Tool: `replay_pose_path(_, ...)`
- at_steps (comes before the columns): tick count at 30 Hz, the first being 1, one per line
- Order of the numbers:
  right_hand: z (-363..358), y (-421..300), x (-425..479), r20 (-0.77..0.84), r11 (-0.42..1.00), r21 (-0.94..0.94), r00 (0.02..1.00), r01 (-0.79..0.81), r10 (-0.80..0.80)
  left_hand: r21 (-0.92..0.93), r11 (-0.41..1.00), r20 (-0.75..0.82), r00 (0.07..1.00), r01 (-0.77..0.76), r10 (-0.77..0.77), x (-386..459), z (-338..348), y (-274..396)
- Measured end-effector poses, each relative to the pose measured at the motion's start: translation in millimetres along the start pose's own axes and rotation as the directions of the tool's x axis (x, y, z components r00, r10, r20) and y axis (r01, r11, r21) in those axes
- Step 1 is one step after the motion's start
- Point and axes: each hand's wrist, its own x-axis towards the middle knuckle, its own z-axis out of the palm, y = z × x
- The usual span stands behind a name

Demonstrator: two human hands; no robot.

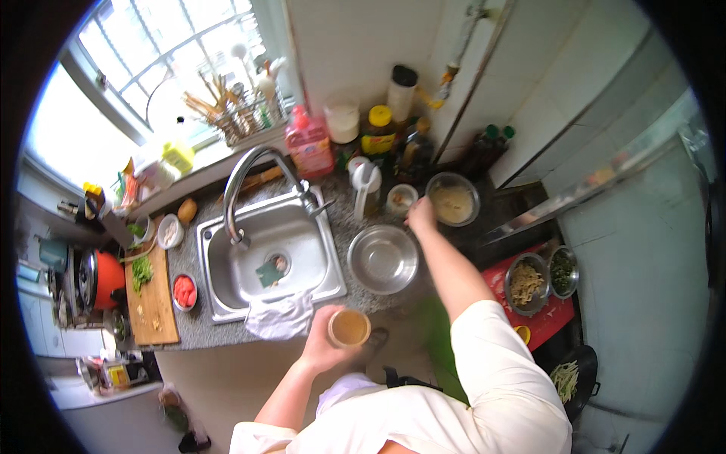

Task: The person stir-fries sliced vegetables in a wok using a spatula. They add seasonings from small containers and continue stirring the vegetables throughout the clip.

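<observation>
My left hand point(330, 335) is wrapped around an uncovered jar point(350, 328) with tan contents, held in front of the counter edge. My right hand point(422, 217) reaches to the back of the counter, between a small white container point(402, 199) with brownish bits in it and a metal bowl point(453, 200) of pale, cloudy contents. Its fingertips are partly hidden, so whether it grips anything is unclear. Just in front of that hand lies a wide stainless steel bowl point(383, 260) with nothing visible inside.
A steel sink point(266, 249) with an arched faucet point(232, 193) is left of centre, a white cloth point(281, 316) over its front rim. Bottles point(379, 136) line the wall. Farther left is a wooden cutting board point(152, 301); at right, filled bowls point(527, 284) rest on a red board point(550, 326).
</observation>
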Motion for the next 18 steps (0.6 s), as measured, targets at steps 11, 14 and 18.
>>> replay_pose_path(11, -158.0, -86.7, -153.7, -0.192, 0.808, 0.212, 0.834, 0.550, -0.517, 0.142, 0.937, 0.036, 0.948, -0.318, 0.316, 23.8, 13.6, 22.2)
replay_pose_path(14, -252.8, -110.2, -253.2, -0.069, 0.773, 0.495, 0.905, 0.397, -0.421, 0.152, 0.910, 0.144, 0.920, -0.385, 0.365, 31.5, 28.9, 39.7)
replay_pose_path(18, -312.8, -101.2, -355.3, 0.048, 0.807, 0.314, 0.840, 0.501, -0.540, 0.146, 0.858, 0.317, 0.845, -0.492, 0.430, 37.5, 72.6, 66.9)
